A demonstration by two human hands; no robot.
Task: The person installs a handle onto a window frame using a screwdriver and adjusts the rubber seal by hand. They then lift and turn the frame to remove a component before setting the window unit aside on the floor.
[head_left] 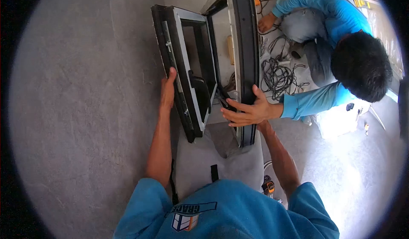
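A dark window frame [248, 64] stands upright before my lap, its sash [172, 60] swung out to the left. On the sash's inner side is a black handle [200, 85]. My left hand [168, 92] grips the sash's outer edge, thumb along the metal strip and fingers mostly hidden. Low on the right side of the frame is my right hand [262, 125]; its fingers are hidden behind the frame and a co-worker's hand. That co-worker's hand [251, 110], fingers spread, reaches across the frame from the right.
The co-worker [328, 34] crouches at the right, other hand near the floor. Tangled black cables [279, 75] lie beside them. A yellow power tool [360, 2] is at the top right, and an orange-and-black tool [268, 184] sits by my right leg. Grey floor [85, 111] extends left.
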